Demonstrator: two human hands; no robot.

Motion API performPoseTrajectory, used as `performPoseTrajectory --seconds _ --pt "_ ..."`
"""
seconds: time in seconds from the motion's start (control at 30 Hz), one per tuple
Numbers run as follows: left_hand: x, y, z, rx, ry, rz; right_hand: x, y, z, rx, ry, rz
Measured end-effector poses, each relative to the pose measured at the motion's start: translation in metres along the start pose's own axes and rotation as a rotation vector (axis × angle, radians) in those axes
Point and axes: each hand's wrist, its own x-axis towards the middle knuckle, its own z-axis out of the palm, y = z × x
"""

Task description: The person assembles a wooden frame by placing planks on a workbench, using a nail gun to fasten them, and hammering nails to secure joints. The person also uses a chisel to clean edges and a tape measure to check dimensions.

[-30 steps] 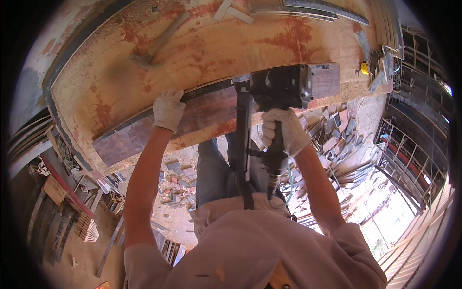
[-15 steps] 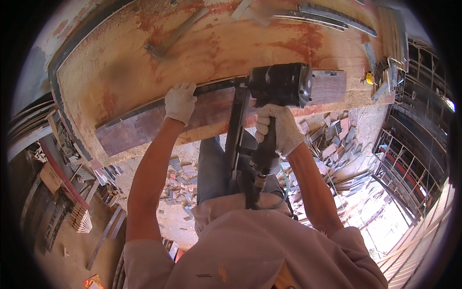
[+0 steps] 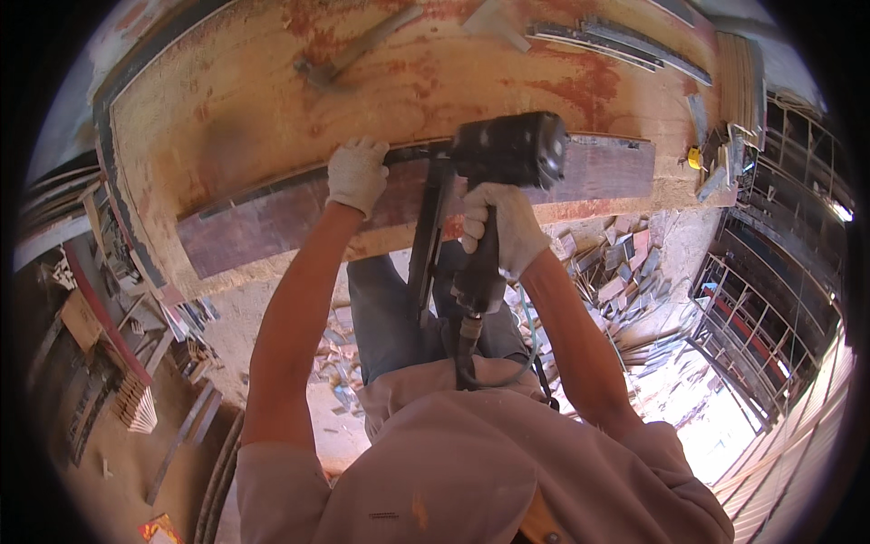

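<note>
My right hand (image 3: 507, 227), in a white knit glove, is wrapped round the handle of a black pneumatic nail gun (image 3: 507, 150). Its head lies over the far edge of a long brown wooden board (image 3: 263, 238), and its magazine slants back toward my body. An air hose (image 3: 523, 354) joins the handle's lower end. My left hand (image 3: 358, 175), gloved too, presses down left of the gun with fingers curled over the board's far edge, where a narrow dark strip (image 3: 272, 192) runs along it. The gun's nose is hard to make out against that strip.
Beyond the board, a hammer (image 3: 358, 50) lies on the stained worktable (image 3: 236, 91). Several dark strips (image 3: 616, 47) rest at the far right, near a yellow tape measure (image 3: 695, 158). Wood offcuts (image 3: 625, 263) litter the floor at right, and metal racks (image 3: 743, 313) stand beyond.
The nail gun and my right hand have shifted left along the board. My left hand has slid a little to the right and away from me, staying on the board's edge.
</note>
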Motion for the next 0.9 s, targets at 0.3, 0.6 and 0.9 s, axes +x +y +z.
performPoseTrajectory --seconds 0.3,0.6,0.9 --pt "-0.064 -0.131 -0.031 0.035 0.012 -0.064 -0.009 0.011 0.016 0.072 0.026 -0.082" --pt "-0.075 -0.168 -0.039 0.053 -0.020 -0.107 0.001 0.058 0.066 0.061 0.022 -0.031" --pt "-0.080 -0.173 -0.036 0.034 -0.030 -0.087 -0.002 0.082 0.096 0.072 -0.033 -0.040"
